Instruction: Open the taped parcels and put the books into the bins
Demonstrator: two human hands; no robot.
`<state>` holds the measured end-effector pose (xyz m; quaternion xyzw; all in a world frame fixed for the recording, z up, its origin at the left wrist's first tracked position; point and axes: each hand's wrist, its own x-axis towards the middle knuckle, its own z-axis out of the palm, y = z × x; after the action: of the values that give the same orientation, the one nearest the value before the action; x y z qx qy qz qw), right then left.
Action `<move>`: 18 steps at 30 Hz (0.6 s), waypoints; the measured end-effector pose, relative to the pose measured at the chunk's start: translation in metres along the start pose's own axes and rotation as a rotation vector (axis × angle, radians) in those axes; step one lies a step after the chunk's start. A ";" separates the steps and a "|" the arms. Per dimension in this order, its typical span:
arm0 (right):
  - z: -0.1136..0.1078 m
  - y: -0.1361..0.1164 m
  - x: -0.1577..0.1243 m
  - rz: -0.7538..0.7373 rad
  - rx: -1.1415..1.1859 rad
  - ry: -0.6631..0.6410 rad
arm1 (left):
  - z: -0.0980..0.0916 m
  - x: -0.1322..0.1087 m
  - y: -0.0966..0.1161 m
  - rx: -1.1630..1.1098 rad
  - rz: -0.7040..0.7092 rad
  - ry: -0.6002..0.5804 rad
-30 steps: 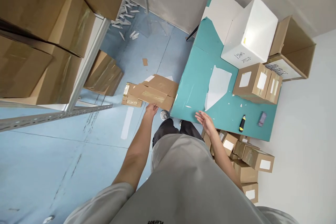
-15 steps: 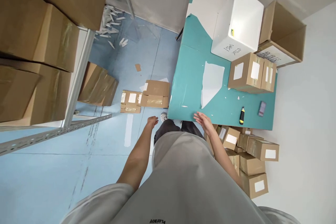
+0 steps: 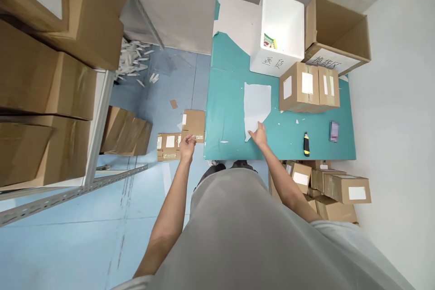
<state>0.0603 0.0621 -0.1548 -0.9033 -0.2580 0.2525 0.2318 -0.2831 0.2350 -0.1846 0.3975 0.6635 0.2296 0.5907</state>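
My right hand [image 3: 259,135] rests open on the teal table [image 3: 227,118], fingertips on the lower corner of a white sheet [image 3: 256,104]. My left hand [image 3: 187,146] hangs beside the table's left edge, fingers loosely curled and holding nothing, above flattened cardboard boxes [image 3: 181,133] lying on the blue floor. On the table stand two taped brown boxes with white labels [image 3: 309,87], a white foam box [image 3: 278,31] and an open cardboard box [image 3: 335,36].
A yellow-and-black utility knife [image 3: 306,144] and a small dark phone-like object [image 3: 334,131] lie on the table's right side. Small labelled boxes [image 3: 333,190] are piled under the table. Metal shelving [image 3: 98,122] with large cartons stands left; white scraps [image 3: 134,61] litter the floor.
The flattened cardboard left my left hand and dropped to the floor. My right hand moved forward from the table's near edge onto the white sheet. The view swung right.
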 end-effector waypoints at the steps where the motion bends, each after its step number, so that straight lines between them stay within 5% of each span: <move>1: 0.002 -0.001 0.008 -0.025 -0.098 -0.040 | 0.011 -0.004 0.007 0.010 0.050 -0.024; 5: 0.013 0.002 0.019 -0.131 -0.253 -0.212 | 0.073 -0.028 0.023 0.076 0.173 -0.176; 11: 0.027 0.012 -0.006 -0.338 -0.184 -0.357 | 0.171 -0.061 0.006 0.163 0.120 -0.311; 14: 0.035 0.007 -0.028 -0.476 -0.117 -0.421 | 0.190 -0.070 -0.004 0.137 0.055 -0.338; 18: 0.037 -0.005 -0.044 -0.576 -0.029 -0.411 | 0.177 -0.078 -0.009 0.040 0.039 -0.396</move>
<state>0.0045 0.0513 -0.1658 -0.7269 -0.5469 0.3497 0.2240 -0.1150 0.1382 -0.1800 0.4592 0.5311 0.1451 0.6971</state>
